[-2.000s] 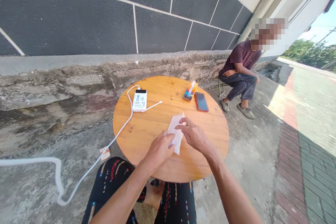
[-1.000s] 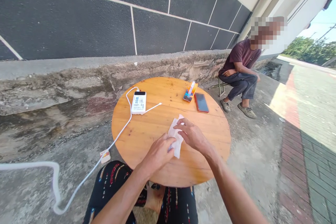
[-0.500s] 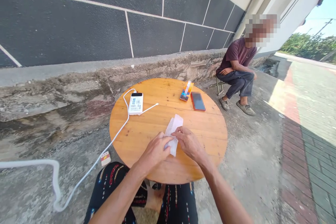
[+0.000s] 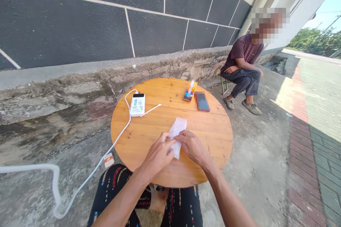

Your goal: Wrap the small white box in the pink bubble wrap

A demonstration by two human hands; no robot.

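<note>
Bare forearms; black trousers (image 4: 112,188), colourful pattern.

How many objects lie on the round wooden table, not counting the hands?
4: a white tissue under both hands near the front, a white power bank with cable at the left, an orange packet and a phone at the far right.

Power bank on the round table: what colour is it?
White power bank, with a black strip at its far end and a white cable; head view.
</note>
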